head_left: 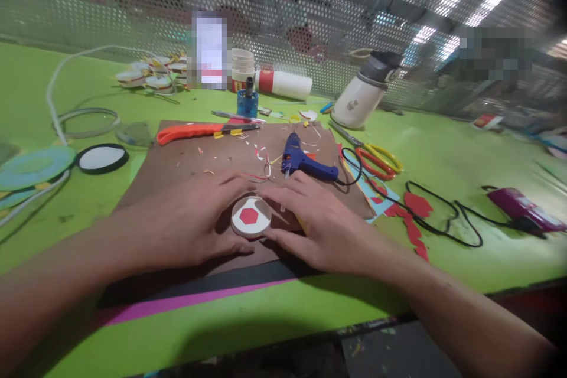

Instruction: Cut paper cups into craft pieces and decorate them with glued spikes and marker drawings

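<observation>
A small white disc with a red hexagon (250, 217) lies on a brown cardboard sheet (195, 159). My left hand (195, 218) curls round the disc's left side, thumb and fingers touching its rim. My right hand (319, 221) grips the right side the same way. A blue glue gun (303, 162) lies just beyond my fingers with its black cord (438, 218) trailing right.
An orange-handled knife (195, 131), yellow-and-red scissors (376, 156), red paper scraps (414, 212), a white jug (361, 97), glue bottles and a stack of finished discs (150, 74) lie on the green table (465, 153). Rings and a round mirror (101, 157) lie left; a purple device (522, 209) sits right.
</observation>
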{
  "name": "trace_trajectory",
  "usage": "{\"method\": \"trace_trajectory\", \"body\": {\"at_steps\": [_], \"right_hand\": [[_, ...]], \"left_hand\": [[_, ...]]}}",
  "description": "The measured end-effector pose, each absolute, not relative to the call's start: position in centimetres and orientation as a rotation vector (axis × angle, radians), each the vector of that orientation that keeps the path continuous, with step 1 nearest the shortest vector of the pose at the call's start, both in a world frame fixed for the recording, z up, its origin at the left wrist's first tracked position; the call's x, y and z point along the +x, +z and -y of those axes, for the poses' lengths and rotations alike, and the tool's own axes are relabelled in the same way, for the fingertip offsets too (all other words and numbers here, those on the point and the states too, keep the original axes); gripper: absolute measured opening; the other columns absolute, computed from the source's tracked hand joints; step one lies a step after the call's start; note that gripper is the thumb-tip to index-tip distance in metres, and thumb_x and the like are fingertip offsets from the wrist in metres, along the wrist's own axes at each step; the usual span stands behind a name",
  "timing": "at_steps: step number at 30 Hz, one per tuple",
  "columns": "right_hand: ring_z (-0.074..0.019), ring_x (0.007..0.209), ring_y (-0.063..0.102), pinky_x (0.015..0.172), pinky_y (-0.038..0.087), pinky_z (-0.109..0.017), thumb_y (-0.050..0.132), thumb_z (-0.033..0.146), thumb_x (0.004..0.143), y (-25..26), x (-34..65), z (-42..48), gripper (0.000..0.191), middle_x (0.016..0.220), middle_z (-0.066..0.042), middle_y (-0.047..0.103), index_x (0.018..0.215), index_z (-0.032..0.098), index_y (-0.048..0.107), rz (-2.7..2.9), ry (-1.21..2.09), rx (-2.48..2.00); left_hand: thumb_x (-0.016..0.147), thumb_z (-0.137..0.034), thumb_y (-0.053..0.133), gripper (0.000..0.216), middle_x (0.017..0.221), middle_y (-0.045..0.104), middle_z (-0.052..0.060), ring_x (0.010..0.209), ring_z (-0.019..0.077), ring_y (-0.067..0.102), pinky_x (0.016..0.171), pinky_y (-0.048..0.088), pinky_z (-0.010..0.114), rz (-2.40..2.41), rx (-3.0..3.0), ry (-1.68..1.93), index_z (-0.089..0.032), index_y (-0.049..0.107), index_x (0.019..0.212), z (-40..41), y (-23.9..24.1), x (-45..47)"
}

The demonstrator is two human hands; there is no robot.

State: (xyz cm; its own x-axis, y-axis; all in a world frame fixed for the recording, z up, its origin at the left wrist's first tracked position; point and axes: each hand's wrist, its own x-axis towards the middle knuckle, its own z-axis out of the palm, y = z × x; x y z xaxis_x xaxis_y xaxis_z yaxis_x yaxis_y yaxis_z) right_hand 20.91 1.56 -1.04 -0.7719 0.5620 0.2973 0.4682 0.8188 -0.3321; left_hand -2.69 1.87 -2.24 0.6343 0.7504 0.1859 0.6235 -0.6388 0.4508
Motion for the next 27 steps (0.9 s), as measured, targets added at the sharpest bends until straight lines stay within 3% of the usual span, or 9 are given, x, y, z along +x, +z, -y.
{"method": "trace_trajectory", "body": {"at_steps": [3,7,10,15,21,27], "right_hand": [[-0.0254,0.110,0.054,0.104,0.040,-0.042,0.057,0.014,0.093,-0.6,20.9,-1.5,0.033,0.124,-0.014,0.067,0.124,0.006,0.064,2.617,0.371,-0.777],[-0.0262,0.114,0.050,0.103,0.041,-0.043,0.051,0.015,0.096,0.3,21.0,-1.1,0.028,0.128,-0.013,0.062,0.119,0.014,0.067,2.721,0.372,-0.831],[-0.0311,0.126,0.043,0.107,0.038,-0.050,0.053,0.032,0.100,0.7,21.0,-0.7,0.029,0.138,-0.014,0.053,0.123,0.019,0.065,2.841,0.317,-0.878],[-0.0388,0.141,0.029,0.111,0.033,-0.062,0.053,0.060,0.094,0.7,20.9,-0.6,0.054,0.154,-0.014,0.041,0.132,0.021,0.059,2.941,0.256,-0.881],[-0.0397,0.144,0.027,0.111,0.032,-0.066,0.055,0.059,0.094,0.5,20.7,-0.5,0.057,0.159,-0.017,0.036,0.133,0.017,0.059,2.971,0.210,-0.894],[-0.0413,0.142,0.031,0.109,0.034,-0.064,0.057,0.058,0.093,-0.1,20.8,-0.1,0.061,0.153,-0.021,0.044,0.135,0.013,0.058,2.963,0.089,-0.874]], "left_hand": [[0.083,-0.052,0.067,0.057,0.131,0.064,0.006,0.117,0.0313,0.061,0.097,0.050,0.046,-1.111,2.519,0.398,-0.032,0.054,0.135,-1.9,-1.9,-2.7],[0.089,-0.048,0.062,0.050,0.137,0.061,0.006,0.122,0.0301,0.058,0.101,0.049,0.047,-1.091,2.505,0.386,-0.031,0.055,0.135,-2.0,-2.1,-2.8],[0.090,-0.047,0.060,0.050,0.140,0.058,0.008,0.126,0.0302,0.056,0.103,0.048,0.048,-1.091,2.527,0.372,-0.029,0.053,0.136,-2.1,-2.4,-2.9],[0.088,-0.045,0.064,0.053,0.142,0.056,0.010,0.126,0.0312,0.056,0.104,0.048,0.048,-1.095,2.537,0.379,-0.027,0.052,0.137,-2.2,-2.8,-2.9],[0.084,-0.041,0.068,0.054,0.138,0.058,0.009,0.125,0.0318,0.056,0.103,0.047,0.051,-1.141,2.494,0.373,-0.028,0.053,0.135,-2.2,-2.5,-2.5],[0.083,-0.044,0.069,0.056,0.139,0.057,0.010,0.124,0.0323,0.056,0.103,0.047,0.052,-1.169,2.481,0.340,-0.025,0.054,0.133,-2.4,-2.9,-2.6]]}}
